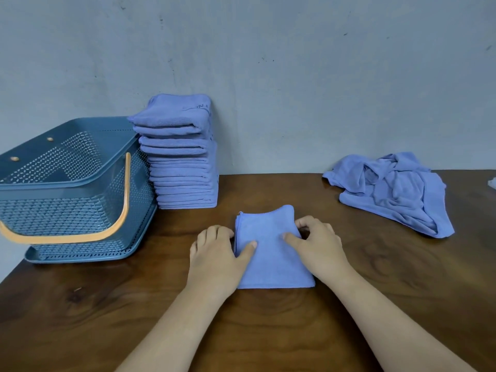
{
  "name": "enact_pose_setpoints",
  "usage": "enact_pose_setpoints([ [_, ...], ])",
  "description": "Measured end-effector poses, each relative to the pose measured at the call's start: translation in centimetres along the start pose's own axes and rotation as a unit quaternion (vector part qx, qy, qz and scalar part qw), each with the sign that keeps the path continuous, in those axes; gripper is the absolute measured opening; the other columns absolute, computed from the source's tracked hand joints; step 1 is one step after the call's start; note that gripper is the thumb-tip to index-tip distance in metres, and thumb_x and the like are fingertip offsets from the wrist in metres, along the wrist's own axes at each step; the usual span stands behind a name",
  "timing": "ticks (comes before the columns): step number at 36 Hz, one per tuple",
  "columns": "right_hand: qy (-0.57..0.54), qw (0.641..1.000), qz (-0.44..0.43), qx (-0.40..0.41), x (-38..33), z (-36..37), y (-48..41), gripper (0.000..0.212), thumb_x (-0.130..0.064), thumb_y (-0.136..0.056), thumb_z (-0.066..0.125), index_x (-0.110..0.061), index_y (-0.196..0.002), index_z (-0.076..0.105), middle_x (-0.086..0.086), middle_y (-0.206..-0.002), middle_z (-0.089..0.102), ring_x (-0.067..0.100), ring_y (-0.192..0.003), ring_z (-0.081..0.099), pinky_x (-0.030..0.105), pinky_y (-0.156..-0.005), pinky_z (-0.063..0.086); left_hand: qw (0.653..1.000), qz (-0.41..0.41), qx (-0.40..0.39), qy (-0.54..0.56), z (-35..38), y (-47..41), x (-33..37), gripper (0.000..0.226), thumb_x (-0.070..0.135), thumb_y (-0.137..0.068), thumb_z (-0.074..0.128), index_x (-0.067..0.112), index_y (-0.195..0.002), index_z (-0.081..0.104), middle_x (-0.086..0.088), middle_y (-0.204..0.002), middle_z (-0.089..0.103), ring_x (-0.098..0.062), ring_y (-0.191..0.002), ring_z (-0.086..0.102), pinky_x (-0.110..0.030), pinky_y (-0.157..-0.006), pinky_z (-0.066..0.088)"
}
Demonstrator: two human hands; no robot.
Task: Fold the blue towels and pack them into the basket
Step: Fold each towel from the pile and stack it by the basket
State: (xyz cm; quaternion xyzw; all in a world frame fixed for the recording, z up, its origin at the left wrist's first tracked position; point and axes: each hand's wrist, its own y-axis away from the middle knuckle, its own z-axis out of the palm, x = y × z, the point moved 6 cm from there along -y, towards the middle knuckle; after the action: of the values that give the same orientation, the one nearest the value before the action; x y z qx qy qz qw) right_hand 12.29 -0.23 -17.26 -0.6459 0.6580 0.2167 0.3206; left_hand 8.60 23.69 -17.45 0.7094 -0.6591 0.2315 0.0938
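A folded blue towel lies flat on the wooden table in front of me. My left hand holds its left edge, thumb on top and fingers curled at the side. My right hand holds the right edge the same way, thumb lying on the cloth. A tall stack of folded blue towels stands against the wall beside the blue basket, which has an orange handle hanging down its front. A crumpled heap of unfolded blue towels lies at the right back of the table.
The grey wall runs close behind the table. The table's left edge passes just in front of the basket. A small pale object shows at the far right edge. Bare wood lies between my forearms.
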Motion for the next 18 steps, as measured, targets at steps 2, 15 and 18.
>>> enact_pose_setpoints([
  [2,-0.137,0.99,0.018,-0.027,-0.4,0.1,0.3,0.011,-0.041,-0.092,0.07,-0.035,-0.094,0.061,-0.013,-0.093,0.07,0.014,-0.091,0.067,0.049,-0.085,0.057,1.0,0.001,-0.007,0.006,0.1,0.0,-0.2,0.062,0.08,-0.095,0.041,0.034,-0.135,0.053,0.017,-0.131,0.048,-0.011,-0.132,0.042,-0.036,-0.119,0.032],
  [15,-0.487,0.864,-0.06,-0.111,-4.6,-1.8,2.3,0.048,-0.022,-0.086,0.09,-0.024,-0.13,0.071,0.009,-0.125,0.076,0.032,-0.113,0.075,0.044,-0.091,0.063,0.787,-0.061,-0.085,0.608,-0.9,-0.2,1.4,0.076,0.07,-0.088,0.074,0.022,-0.145,0.06,0.006,-0.133,0.074,-0.014,-0.124,0.07,-0.027,-0.095,0.06],
  [18,-0.517,0.848,-0.05,-0.106,-4.3,-2.0,2.3,0.045,-0.016,-0.084,0.09,-0.019,-0.126,0.074,0.012,-0.126,0.076,0.036,-0.114,0.074,0.043,-0.088,0.064,0.745,-0.04,-0.141,0.651,-1.1,0.5,2.3,0.05,0.052,-0.1,0.071,0.02,-0.139,0.068,-0.009,-0.139,0.071,-0.029,-0.13,0.068,-0.044,-0.104,0.058],
])
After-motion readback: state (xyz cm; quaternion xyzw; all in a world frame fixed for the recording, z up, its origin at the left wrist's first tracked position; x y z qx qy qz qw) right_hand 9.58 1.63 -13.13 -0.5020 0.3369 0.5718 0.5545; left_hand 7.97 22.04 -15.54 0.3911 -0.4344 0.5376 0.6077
